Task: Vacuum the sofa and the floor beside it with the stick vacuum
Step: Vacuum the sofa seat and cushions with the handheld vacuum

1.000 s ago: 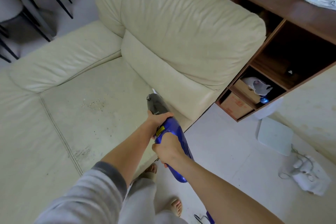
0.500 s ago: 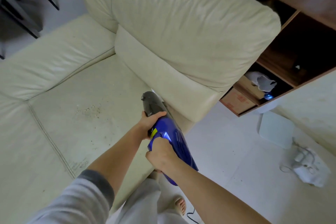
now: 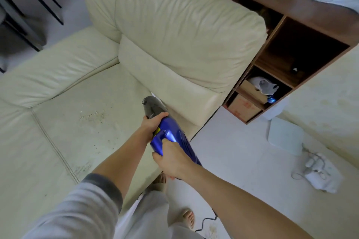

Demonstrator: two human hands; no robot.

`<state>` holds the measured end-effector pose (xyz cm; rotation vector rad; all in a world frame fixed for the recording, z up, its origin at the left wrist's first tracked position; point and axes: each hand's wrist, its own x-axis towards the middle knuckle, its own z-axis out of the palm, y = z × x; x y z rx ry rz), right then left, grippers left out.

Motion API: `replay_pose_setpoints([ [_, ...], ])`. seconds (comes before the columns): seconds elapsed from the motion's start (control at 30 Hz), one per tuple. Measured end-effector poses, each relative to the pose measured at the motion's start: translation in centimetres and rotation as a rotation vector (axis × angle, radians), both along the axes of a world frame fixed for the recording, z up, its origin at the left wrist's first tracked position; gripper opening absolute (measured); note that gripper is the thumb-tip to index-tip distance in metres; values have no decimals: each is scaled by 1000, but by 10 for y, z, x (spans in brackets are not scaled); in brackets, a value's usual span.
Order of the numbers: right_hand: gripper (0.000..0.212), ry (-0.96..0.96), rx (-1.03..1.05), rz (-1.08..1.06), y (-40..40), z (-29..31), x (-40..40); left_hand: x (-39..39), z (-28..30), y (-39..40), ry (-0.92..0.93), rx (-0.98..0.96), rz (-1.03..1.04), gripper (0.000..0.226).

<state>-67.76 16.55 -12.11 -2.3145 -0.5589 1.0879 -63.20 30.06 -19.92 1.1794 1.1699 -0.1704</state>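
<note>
A blue stick vacuum (image 3: 174, 137) with a dark grey front section points at the crease where the cream sofa's (image 3: 77, 141) seat meets the arm cushion. My left hand (image 3: 152, 123) grips the grey front part just behind the nose. My right hand (image 3: 171, 158) holds the blue body at its rear. The nozzle tip is hidden behind the grey section. A patch of crumbs (image 3: 91, 116) lies on the seat to the left of the vacuum. More specks sit near the seam (image 3: 81, 169).
A brown shelf unit (image 3: 287, 60) with boxes stands right of the sofa arm. On the pale floor (image 3: 233, 151) lie a white flat device (image 3: 284, 136) and a white bundle with cords (image 3: 320, 174). A black cable (image 3: 206, 223) trails by my sandalled feet. Chair legs (image 3: 48, 0) stand at the back left.
My view shifted down and left, then swung back up. Both hands keep their hold on the vacuum, which stays aimed at the seat's right edge.
</note>
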Motion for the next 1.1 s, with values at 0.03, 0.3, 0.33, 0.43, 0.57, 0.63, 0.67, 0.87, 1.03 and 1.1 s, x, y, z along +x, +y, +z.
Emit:
replay_pose_setpoints([
  [0.03,29,5,6,4,-2,4,-2,-3,3,-1,1,8,-3,76],
  [0.3,38,-27,-22,75,1,7,-13,-18,15,10,-26,-4,68,80],
  [0.33,37,-26,-23,78,6,7,-10,-16,16,15,-25,-11,61,80],
  [0.43,36,-5,-34,52,21,8,0,-5,15,26,-4,-25,3,78],
  [0.57,37,50,-94,33,37,7,7,6,3,36,33,-81,-60,78],
  [0.63,36,70,-115,37,46,5,12,10,-2,44,31,-101,-54,80],
  [0.67,35,90,-119,29,56,3,17,16,-5,53,36,-100,-54,81],
  [0.87,21,179,-111,-27,96,-10,32,35,-21,91,51,-132,-82,79],
  [1.03,20,187,-127,-7,104,-18,27,31,-29,98,54,-165,-104,76],
  [1.1,18,209,-108,-32,103,-16,25,29,-22,97,65,-156,-138,81],
])
